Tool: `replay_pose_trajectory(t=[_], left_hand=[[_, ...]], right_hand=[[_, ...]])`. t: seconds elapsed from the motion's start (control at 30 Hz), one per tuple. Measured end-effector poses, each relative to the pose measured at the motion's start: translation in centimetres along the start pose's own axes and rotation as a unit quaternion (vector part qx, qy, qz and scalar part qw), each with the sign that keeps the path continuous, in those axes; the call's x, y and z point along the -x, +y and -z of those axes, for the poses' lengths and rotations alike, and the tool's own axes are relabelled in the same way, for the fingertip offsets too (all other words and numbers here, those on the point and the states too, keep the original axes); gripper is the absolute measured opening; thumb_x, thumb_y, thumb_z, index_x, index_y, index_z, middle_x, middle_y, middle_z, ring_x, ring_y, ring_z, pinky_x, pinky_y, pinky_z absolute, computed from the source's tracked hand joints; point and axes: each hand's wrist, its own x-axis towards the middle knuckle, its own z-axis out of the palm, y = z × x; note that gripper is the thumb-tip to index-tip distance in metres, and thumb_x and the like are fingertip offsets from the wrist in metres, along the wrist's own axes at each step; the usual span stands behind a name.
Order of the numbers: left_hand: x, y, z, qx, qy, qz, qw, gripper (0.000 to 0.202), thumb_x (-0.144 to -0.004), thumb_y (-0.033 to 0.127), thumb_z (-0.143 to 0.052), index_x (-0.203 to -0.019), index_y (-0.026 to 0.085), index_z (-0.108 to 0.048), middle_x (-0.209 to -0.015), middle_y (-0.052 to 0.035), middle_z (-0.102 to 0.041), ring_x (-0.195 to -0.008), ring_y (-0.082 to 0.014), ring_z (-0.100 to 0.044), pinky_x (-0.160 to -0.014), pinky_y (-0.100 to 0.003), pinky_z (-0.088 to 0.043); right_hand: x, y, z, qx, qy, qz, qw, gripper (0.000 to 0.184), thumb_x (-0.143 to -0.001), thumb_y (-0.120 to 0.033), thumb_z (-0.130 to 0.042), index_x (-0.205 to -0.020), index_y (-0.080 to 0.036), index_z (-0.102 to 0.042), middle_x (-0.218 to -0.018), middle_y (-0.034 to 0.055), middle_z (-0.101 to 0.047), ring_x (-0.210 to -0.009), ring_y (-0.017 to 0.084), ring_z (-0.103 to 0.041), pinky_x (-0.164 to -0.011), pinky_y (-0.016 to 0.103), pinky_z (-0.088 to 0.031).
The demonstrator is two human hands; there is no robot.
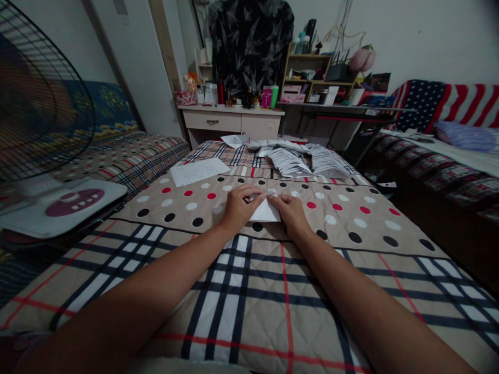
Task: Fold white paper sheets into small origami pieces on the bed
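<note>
Between my two hands is a small folded white paper [265,211], resting low over the dotted band of the bedspread. My left hand [242,205] grips its left upper edge, thumb and fingers pinched together. On the right side, my right hand [287,209] pinches the same paper near its top corner. The fingertips of both hands come close together at the paper's upper edge. Farther off lie fanned stacks of folded white papers [288,162]. To the left of them is a flat white sheet [199,171] with faint writing.
A patterned bedspread [268,291] covers the surface before me. At the left stands a fan [42,98] with a white base. Beyond the bed are a white drawer table [212,121] and a wooden shelf [307,57]. A flag-patterned cloth [460,101] is at the right.
</note>
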Motion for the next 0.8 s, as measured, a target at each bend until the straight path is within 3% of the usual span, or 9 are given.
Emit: replay_pose_trajectory(t=[0.27,0.5,0.67,0.8], left_hand=[[0.17,0.36,-0.06,-0.006,-0.059,-0.018,0.998,0.011,-0.079,0.029,-0.069,-0.080,0.020,-0.075,-0.092,-0.0070,-0.069,-0.088,-0.0181,-0.064,-0.081,-0.030,-0.050],[0.14,0.39,-0.25,0.006,-0.047,-0.003,0.999,0.007,-0.075,0.021,-0.071,-0.081,0.020,-0.073,-0.091,-0.0056,-0.070,-0.091,-0.0188,-0.063,-0.088,-0.031,-0.048],[0.00,0.15,-0.16,0.035,-0.037,0.061,0.997,0.026,-0.071,0.024,-0.074,-0.095,0.017,-0.069,-0.087,-0.0042,-0.069,-0.080,-0.0159,-0.063,-0.069,-0.024,-0.048],[-0.22,-0.20,0.04,0.065,-0.068,0.098,0.991,0.023,-0.073,0.031,-0.072,-0.090,0.015,-0.070,-0.081,-0.0041,-0.070,-0.074,-0.0145,-0.062,-0.065,-0.023,-0.046]], right_hand=[[-0.13,0.45,0.05,-0.011,-0.004,0.013,1.000,0.029,-0.072,-0.044,-0.060,-0.058,-0.020,-0.056,-0.051,-0.0004,-0.054,-0.047,0.013,-0.044,-0.042,0.026,-0.029],[0.08,0.33,0.06,-0.031,-0.024,0.029,0.999,0.043,-0.074,-0.060,-0.061,-0.058,-0.020,-0.053,-0.052,-0.0017,-0.050,-0.047,0.012,-0.040,-0.045,0.026,-0.028],[0.41,0.09,0.10,0.015,-0.039,0.089,0.995,0.034,-0.071,-0.048,-0.069,-0.058,-0.019,-0.055,-0.052,-0.0036,-0.046,-0.049,0.010,-0.037,-0.045,0.025,-0.024],[0.55,-0.24,0.33,0.016,-0.014,0.099,0.995,0.032,-0.075,-0.044,-0.065,-0.058,-0.019,-0.054,-0.053,-0.0030,-0.046,-0.049,0.010,-0.037,-0.045,0.025,-0.024]])
